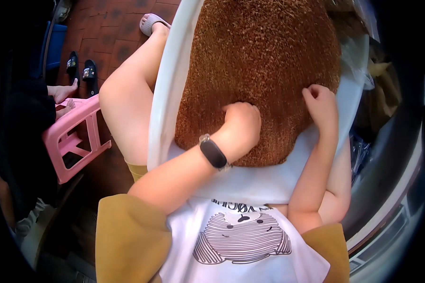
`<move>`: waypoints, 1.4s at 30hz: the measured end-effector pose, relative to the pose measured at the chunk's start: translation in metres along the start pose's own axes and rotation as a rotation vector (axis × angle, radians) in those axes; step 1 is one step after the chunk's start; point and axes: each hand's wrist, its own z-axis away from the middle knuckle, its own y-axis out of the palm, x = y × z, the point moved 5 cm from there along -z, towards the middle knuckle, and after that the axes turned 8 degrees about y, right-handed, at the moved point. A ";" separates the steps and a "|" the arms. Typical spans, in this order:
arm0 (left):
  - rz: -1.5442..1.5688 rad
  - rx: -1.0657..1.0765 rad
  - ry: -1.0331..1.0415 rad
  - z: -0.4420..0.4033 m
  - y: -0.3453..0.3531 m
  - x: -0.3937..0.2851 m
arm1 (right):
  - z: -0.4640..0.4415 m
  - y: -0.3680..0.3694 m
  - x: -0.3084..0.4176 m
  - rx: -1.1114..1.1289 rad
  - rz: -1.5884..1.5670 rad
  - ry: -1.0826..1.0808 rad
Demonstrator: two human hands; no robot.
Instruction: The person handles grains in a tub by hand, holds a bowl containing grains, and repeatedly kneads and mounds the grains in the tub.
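A brown, coarse, grainy-looking mass (pixel 255 56) lies spread over a white tray (pixel 241 184) on my lap; I cannot tell whether it is loose grains or a shaggy fabric. My left hand (pixel 243 125), with a dark-screened band (pixel 213 153) on its wrist, rests over the lower middle of the mass. Its fingers are curled under, and their tips are mostly hidden. At the right edge of the brown mass is my right hand (pixel 321 101), thumb and forefinger brought together in a pinch. Anything between those fingertips is too small to make out.
A pink plastic stool (pixel 75 137) stands to the left, with another person's bare foot (pixel 63 91) beside it. Black slippers (pixel 89 70) lie on the red tiled floor (pixel 104 28). Clear plastic (pixel 356 61) and brown wrapping (pixel 382 89) crowd the tray's right side.
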 end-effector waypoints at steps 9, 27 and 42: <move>0.118 0.148 -0.150 0.001 -0.009 0.027 | 0.009 0.056 -0.023 0.588 0.094 0.232; 0.523 0.485 -0.451 0.023 0.048 0.099 | 0.045 0.131 -0.064 0.937 0.122 0.312; 1.026 0.518 -0.544 0.023 0.084 0.066 | 0.075 0.144 -0.039 1.022 -0.465 0.364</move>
